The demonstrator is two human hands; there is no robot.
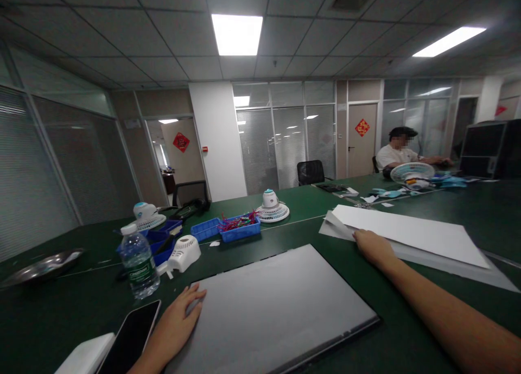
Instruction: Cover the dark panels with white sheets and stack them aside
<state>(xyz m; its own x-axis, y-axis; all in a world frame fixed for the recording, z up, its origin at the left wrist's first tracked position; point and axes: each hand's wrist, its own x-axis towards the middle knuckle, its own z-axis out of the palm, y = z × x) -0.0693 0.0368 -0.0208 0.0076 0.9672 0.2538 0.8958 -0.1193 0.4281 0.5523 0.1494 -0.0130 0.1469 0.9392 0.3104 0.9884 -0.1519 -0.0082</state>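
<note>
A large flat grey panel (277,303) with dark edges lies on the green table in front of me. My left hand (179,322) rests on its left edge, fingers stretched out and holding nothing. Off to the right, white sheets (407,233) lie stacked unevenly, the lower one lifted and bent at its left corner. My right hand (374,247) is closed at the near left edge of these sheets, with the fingertips partly hidden. Beside my left hand are a black-screened phone (132,336) and a white box-like object (87,355).
A water bottle (139,262) and a white plastic housing (185,253) stand left of the panel. Beyond are blue bins (240,234), one with red wires, and small fans (272,208). A metal tray (43,268) sits far left. Another person (401,151) sits at the back right.
</note>
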